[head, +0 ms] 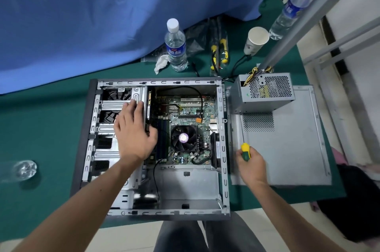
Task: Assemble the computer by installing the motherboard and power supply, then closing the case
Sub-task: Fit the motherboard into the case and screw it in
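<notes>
My left hand [133,130] lies flat, fingers spread, over the drive cage at frame centre, steadying the case [223,149]; the motherboard [191,112] already sits inside; my right hand [249,164] grips the screwdriver [245,151], seemingly ready for screws; the power supply [265,92] waits on the side panel [287,149], upper right.

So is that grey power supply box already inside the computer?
No, it is out. The power supply sits on the loose side panel, right of the open case.
</notes>
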Demonstrator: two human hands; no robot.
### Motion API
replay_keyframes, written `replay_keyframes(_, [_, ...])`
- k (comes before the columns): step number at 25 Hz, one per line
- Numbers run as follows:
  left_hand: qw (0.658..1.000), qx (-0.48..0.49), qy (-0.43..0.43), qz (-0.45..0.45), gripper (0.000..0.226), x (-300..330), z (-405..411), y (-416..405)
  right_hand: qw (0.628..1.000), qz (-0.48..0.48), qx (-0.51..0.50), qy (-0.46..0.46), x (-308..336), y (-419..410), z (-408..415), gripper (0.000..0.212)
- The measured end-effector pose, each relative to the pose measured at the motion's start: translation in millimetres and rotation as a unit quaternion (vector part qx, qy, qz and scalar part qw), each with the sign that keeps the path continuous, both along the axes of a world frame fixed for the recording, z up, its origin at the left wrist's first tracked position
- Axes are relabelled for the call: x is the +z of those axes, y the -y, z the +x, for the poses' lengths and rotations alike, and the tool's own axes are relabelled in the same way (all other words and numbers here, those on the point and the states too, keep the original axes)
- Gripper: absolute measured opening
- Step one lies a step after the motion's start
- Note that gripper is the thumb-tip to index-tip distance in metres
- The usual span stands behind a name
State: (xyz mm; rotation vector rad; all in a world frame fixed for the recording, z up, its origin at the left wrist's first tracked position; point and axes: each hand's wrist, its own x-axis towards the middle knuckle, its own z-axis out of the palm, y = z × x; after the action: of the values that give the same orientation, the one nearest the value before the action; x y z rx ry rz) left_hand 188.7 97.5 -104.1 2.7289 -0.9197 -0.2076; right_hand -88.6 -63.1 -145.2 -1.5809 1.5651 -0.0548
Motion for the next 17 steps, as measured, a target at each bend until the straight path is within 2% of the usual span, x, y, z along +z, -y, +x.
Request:
replay_keyframes(6, [1.0, -0.007, -0.01, 0.014, 0.073, 1, -1, -1, 0.986, 0.015, -0.078, 0.144, 60, -3, 29, 0.008])
replay_keyframes(9, [1.0, -0.014, -0.02, 0.006, 0.069, 6, -1, 0, 0.983, -0.014, -0.08, 0.167, 90, -5, 53, 0.009])
replay_keyframes(12, [0.997, -0.033, -0.042, -0.052, 0.061, 13, -2, -2, 0.98, -0.007, -0.052, 0.191, 110, -14, 74, 0.013])
replay_keyframes(15, [0.985, -0.045, -0.102, -0.134, 0.05, 26, -2, -5, 0.981, 0.022, -0.032, 0.192, 118, -28, 92, 0.012])
replay_keyframes(17, [0.97, -0.114, -0.127, -0.175, 0.044, 38, -5, -6, 0.978, 0.062, -0.02, 0.2, 121, -36, 102, 0.011])
